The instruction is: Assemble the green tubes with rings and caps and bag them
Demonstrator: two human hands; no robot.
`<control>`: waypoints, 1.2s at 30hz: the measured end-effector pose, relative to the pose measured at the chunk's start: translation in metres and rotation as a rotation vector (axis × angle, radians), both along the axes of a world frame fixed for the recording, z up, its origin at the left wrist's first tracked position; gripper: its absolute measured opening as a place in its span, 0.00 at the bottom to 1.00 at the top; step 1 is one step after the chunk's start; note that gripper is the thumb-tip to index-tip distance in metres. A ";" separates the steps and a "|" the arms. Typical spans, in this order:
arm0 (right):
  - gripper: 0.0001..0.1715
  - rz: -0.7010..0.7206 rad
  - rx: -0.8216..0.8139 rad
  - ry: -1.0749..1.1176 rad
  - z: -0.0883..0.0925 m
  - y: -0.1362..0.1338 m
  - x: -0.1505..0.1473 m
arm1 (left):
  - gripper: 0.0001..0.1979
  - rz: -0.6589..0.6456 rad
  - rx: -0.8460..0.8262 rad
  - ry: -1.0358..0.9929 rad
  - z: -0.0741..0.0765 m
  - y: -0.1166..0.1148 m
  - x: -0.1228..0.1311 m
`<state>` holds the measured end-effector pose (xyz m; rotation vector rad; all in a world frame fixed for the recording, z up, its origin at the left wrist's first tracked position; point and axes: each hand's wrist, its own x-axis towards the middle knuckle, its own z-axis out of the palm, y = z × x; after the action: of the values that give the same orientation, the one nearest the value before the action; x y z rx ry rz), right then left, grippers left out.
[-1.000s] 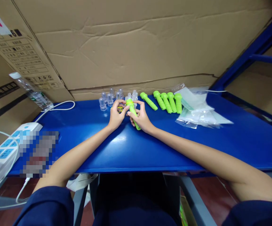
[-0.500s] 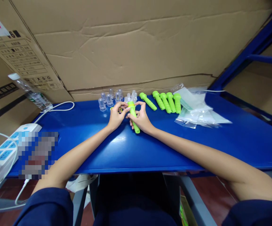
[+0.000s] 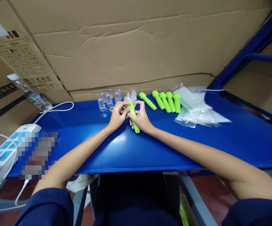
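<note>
A bright green ribbed tube, shaped like a small flashlight, slants between my two hands above the blue table. My right hand is wrapped round its body from the right, the thumb lying along it. From the left, my left hand pinches the tube's wider upper end, where a yellow band shows; the fingers partly hide it. Thin yellow rings lie on the table just behind my left fingers. Beyond my hands stand several clear plastic caps, a few of them partly covered by my fingers.
Several more green tubes lie behind and right, beside clear plastic bags. On the left are a power strip, a white cable, a blurred-out flat object and a leaning bottle. Cardboard walls the back.
My fingers have shifted slightly at the tube's upper end, and the yellow band there looks more tilted. Both hands stay on the tube in nearly the same place.
</note>
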<state>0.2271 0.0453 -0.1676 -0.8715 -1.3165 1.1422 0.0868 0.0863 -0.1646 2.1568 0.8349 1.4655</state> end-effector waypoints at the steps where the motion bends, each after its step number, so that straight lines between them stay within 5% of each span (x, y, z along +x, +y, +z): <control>1: 0.35 0.003 -0.003 0.003 0.000 0.000 0.000 | 0.05 -0.005 -0.017 -0.009 0.000 0.000 0.000; 9: 0.36 0.010 0.008 0.041 0.004 -0.002 -0.001 | 0.10 -0.062 -0.230 -0.152 -0.005 0.003 0.002; 36: 0.30 0.032 0.036 0.002 0.005 -0.005 0.001 | 0.10 -0.022 -0.128 -0.094 -0.003 0.000 0.001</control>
<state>0.2283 0.0401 -0.1623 -0.8252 -1.3499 1.1404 0.0878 0.0859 -0.1675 1.9820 0.8455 1.4499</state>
